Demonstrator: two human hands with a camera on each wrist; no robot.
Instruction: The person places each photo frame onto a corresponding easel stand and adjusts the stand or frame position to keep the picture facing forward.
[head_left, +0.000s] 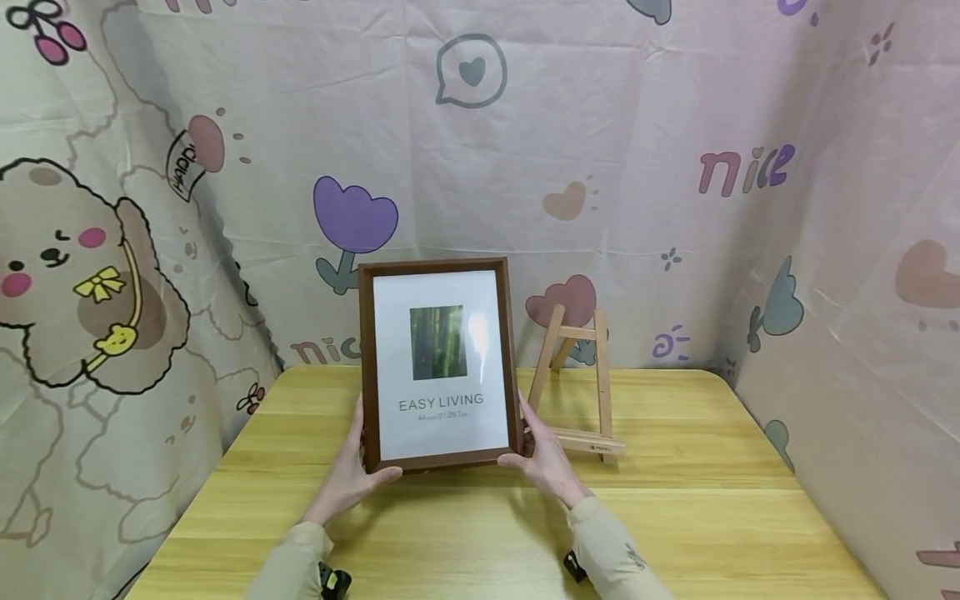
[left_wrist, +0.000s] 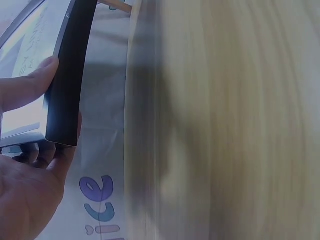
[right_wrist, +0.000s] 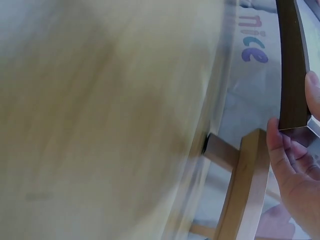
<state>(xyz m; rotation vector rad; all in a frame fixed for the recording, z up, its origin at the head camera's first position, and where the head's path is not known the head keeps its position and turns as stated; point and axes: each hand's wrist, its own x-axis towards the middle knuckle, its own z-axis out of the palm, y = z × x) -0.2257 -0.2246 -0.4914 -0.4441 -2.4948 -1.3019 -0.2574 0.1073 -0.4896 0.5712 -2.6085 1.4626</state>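
Note:
Both hands hold a brown picture frame [head_left: 441,367] upright over the table, its glazed front toward me. Behind the glass is a white sheet with a small green forest picture and the words EASY LIVING. My left hand [head_left: 352,467] grips the lower left corner, its thumb on the front edge and fingers behind, as the left wrist view shows at the frame's dark side [left_wrist: 72,75]. The right hand [head_left: 546,454] grips the lower right corner in the same way. Just right of that hand stands a small wooden easel [head_left: 603,375]; its front ledge shows near the fingers in the right wrist view.
The light wood table [head_left: 675,517] stretches to both sides, its back edge against a printed cloth [head_left: 637,108] that hangs behind and at the left and right. A black strap [head_left: 335,581] sits at the left sleeve, another dark device [head_left: 574,567] at the right.

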